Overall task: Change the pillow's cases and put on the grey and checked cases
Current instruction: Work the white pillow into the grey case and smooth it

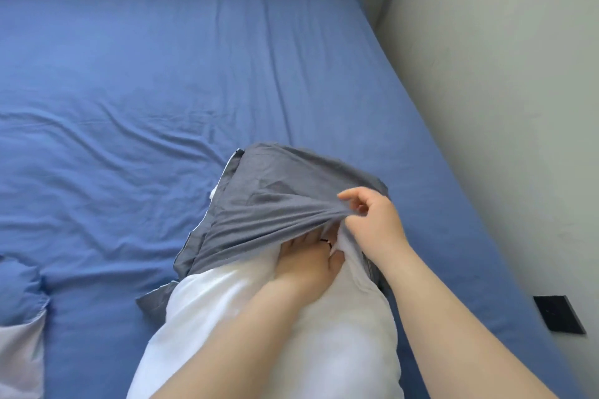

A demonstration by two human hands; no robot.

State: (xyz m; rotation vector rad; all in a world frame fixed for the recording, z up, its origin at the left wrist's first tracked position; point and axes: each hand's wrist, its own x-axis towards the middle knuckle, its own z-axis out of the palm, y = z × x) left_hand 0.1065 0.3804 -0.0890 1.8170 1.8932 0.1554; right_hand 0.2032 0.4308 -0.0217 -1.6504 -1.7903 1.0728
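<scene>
Pillow [275,327], white and bare along its near half, lies on the blue bed sheet [162,74] towards the right side of the bed, its long axis running away from the viewer. The far half is covered by the grey case [275,197], whose open mouth crosses the pillow at about mid-length.

The right hand [372,220] meets the case at the mouth's upper right edge. Thumb and forefinger are closed in a pinch on a fold of the grey fabric, which gathers into tight radiating creases at that point; the remaining fingers are loosely curled above it.

The left hand [308,262] lies flat on the white pillow directly under the lifted hem. Its fingertips are hidden inside the case, so whether they grip anything cannot be told; the visible part of the hand is spread against the pillow. A dark ring [325,241] shows on one finger at the hem.

The case is a plain mid-grey weave, lightly wrinkled, with a stitched border along its left side and a loose corner trailing onto the sheet at lower left. A thin pale edge shows along the far-left seam.

A second, blue-covered pillow [19,288] sits at the left margin, well apart from the hands. A grey wall [502,107] borders the bed on the right.
</scene>
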